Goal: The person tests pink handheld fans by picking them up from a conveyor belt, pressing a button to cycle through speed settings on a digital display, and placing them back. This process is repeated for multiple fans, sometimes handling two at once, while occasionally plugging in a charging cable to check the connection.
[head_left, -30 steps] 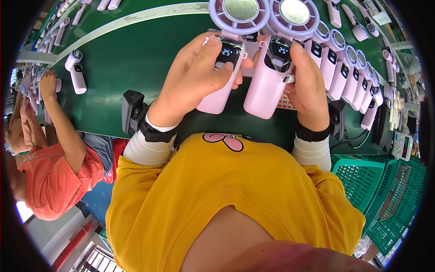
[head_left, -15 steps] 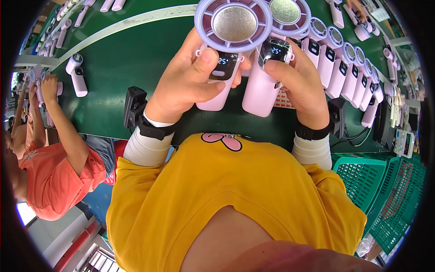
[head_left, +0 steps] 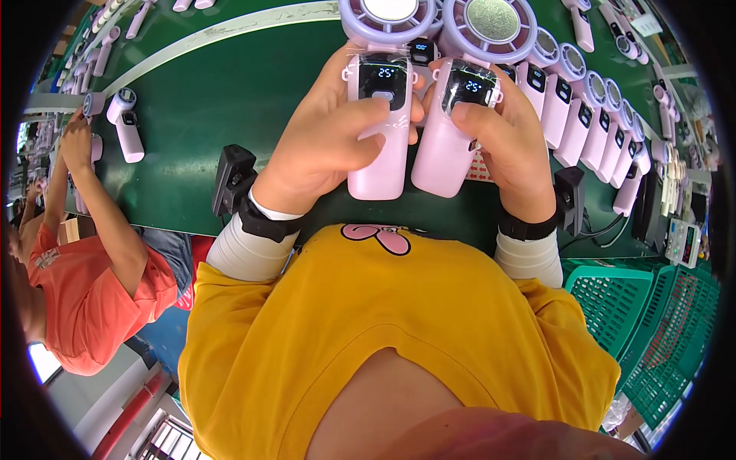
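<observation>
My left hand (head_left: 326,146) is closed around the handle of a pink handheld fan (head_left: 377,165), its thumb at the button below a lit black display. Another pink handheld fan (head_left: 443,157) is in my right hand (head_left: 510,130), whose thumb presses near the lower edge of that fan's lit display. Both fans have round lilac heads with silvery centres, tilted away from me, and stand side by side, almost touching. Clear film seems to cover the right one's display. Between their heads, a third lit handheld fan (head_left: 422,50) shows partly behind them; most of it is hidden.
A row of pink fans (head_left: 573,132) stands close beyond my right hand. One fan (head_left: 128,134) lies on the green table (head_left: 192,92) at left. A co-worker in an orange shirt (head_left: 103,295) handles fans there. Green baskets (head_left: 609,303) and a small meter (head_left: 682,243) are at right.
The fan in my left hand has come nearer and turned more squarely to me, its display now fully showing. My left thumb has shifted onto its button. The right-hand fan has moved slightly.
</observation>
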Demonstrator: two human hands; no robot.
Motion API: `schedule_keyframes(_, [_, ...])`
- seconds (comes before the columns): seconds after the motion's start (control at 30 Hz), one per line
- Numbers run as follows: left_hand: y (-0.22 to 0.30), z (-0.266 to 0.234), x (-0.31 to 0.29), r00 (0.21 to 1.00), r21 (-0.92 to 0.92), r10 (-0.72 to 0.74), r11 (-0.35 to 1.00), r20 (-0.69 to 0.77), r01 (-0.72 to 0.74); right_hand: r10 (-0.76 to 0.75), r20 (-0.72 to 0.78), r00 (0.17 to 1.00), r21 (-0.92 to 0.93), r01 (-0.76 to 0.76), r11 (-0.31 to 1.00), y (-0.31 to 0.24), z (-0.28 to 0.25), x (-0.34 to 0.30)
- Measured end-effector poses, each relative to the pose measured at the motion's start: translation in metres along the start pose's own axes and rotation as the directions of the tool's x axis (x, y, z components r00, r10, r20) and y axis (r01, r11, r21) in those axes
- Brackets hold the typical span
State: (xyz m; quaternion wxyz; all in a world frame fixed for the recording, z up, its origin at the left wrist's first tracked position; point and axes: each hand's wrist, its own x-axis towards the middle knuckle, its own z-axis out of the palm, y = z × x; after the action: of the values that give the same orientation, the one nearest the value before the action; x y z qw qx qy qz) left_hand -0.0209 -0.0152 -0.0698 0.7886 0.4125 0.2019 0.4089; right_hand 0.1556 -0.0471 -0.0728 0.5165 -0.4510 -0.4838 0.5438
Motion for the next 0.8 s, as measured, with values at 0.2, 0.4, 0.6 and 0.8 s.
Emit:
schedule_keyframes(0.2, [0.0005, 0.0019, -0.0017, 0.999, 0.168, 0.045, 0.985, 0.012, -0.046, 0.003, 0.089, 0.996, 0.121, -0.014, 0.993, 0.0028, -0.0062, 0.0004])
schedule_keyframes(0.4, [-0.0012, 0.0091, -0.0018, 0.995, 0.239, 0.101, 0.966, -0.017, -0.094, -0.005, 0.084, 0.996, 0.107, -0.004, 0.994, 0.0023, -0.0034, 0.0008])
schedule_keyframes(0.6, [-0.0011, 0.0074, -0.0037, 0.991, 0.251, 0.131, 0.959, 0.015, -0.131, -0.029, 0.08, 0.996, 0.156, 0.016, 0.988, 0.0025, 0.0008, -0.0001])
schedule_keyframes(0.8, [0.0004, 0.0016, -0.0011, 0.996, 0.271, 0.088, 0.959, 0.011, -0.088, -0.008, 0.075, 0.997, 0.165, -0.005, 0.986, 0.0055, 0.0026, 0.0028])
